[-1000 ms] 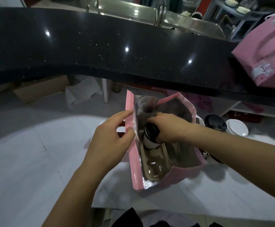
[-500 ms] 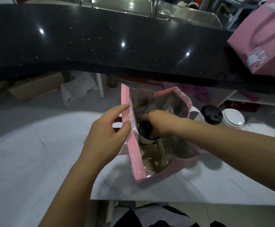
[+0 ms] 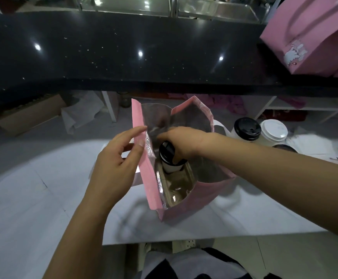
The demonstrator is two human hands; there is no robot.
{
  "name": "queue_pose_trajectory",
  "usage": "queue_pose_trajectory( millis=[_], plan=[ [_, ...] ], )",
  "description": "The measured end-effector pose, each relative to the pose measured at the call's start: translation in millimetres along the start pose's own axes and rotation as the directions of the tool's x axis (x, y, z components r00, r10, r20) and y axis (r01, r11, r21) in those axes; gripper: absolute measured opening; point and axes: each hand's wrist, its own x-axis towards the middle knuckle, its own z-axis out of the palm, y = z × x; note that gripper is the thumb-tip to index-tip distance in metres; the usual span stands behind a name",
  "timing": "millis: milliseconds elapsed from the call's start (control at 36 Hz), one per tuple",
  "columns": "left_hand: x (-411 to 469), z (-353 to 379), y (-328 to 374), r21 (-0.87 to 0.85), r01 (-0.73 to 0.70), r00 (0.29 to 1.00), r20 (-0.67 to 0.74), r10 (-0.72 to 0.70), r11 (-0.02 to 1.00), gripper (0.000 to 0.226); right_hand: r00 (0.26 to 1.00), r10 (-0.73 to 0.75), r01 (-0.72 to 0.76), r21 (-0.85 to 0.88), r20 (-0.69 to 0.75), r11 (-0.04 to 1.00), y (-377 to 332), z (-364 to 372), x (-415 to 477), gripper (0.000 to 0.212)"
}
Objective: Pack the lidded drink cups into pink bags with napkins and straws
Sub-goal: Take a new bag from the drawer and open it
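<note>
Left hand (image 3: pixel 117 164) pinches the nine-o'clock wall of the pink bag (image 3: pixel 149 184); right hand (image 3: pixel 186 141) grasps the black-lidded cup (image 3: pixel 169 158) inside it.

Dim, soft view (edges bowed); glare dots the counter (image 3: pixel 83 57).

- Pink bag (image 3: pixel 152 184) stands open on the white table (image 3: pixel 43 198).
- Left hand (image 3: pixel 115 166) pinches the bag's left wall at the rim.
- Right hand (image 3: pixel 184 141) is inside the bag, grip round a black-lidded cup (image 3: pixel 167 156) over a brown tray (image 3: pixel 182 188).
- Two more cups stand just right of the bag: black lid (image 3: pixel 247 128), white lid (image 3: pixel 273 131).
</note>
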Motion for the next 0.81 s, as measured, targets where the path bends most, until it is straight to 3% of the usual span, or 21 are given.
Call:
queue_pose_trajectory(
  millis=[56,167,250,333,417,472,583,639,722,806],
  plan=[
    [-1,0,2,-0.005,0.011,1.000,-0.020,-0.011,1.000,0.028,0.998,-0.014,0.017,0.051,-0.060,0.999,-2,-15,-10,0.079],
    [-3,1,7,-0.027,0.032,0.997,-0.063,-0.033,0.999,0.024,0.954,-0.014,0.099,0.271,-0.298,0.958,-5,-53,-57,0.047],
    [-6,3,12,-0.026,0.032,0.997,-0.073,-0.034,0.999,0.021,0.837,0.040,0.220,0.402,-0.546,0.889,4,-63,-99,0.028],
    [-13,4,16,-0.031,0.011,0.998,-0.064,-0.013,0.999,0.023,0.728,0.163,0.262,0.490,-0.666,0.831,31,-46,-130,0.016],
    [-25,5,18,0.005,-0.008,0.998,-0.068,0.008,1.000,0.029,0.721,0.324,0.131,0.580,-0.612,0.804,68,-8,-144,0.013],
    [-34,7,21,0.074,-0.034,0.997,-0.070,0.039,0.997,0.032,0.769,0.382,-0.007,0.590,-0.513,0.807,88,19,-149,0.018],
    [-53,12,31,0.185,-0.014,0.997,-0.074,0.028,0.983,0.032,0.922,0.258,-0.128,0.400,-0.289,0.908,107,50,-149,0.049],
    [-62,15,34,0.212,-0.013,0.997,-0.074,0.029,0.977,0.030,0.956,0.198,-0.129,0.299,-0.215,0.945,110,56,-143,0.066],
    [-72,21,39,0.238,0.006,0.996,-0.083,0.015,0.971,0.035,0.951,0.245,-0.194,0.252,-0.187,0.948,112,60,-135,0.083],
    [-77,29,46,0.253,0.020,0.996,-0.088,0.002,0.967,0.036,0.876,0.359,-0.183,0.467,-0.323,0.865,114,65,-136,0.083]
  ],
)
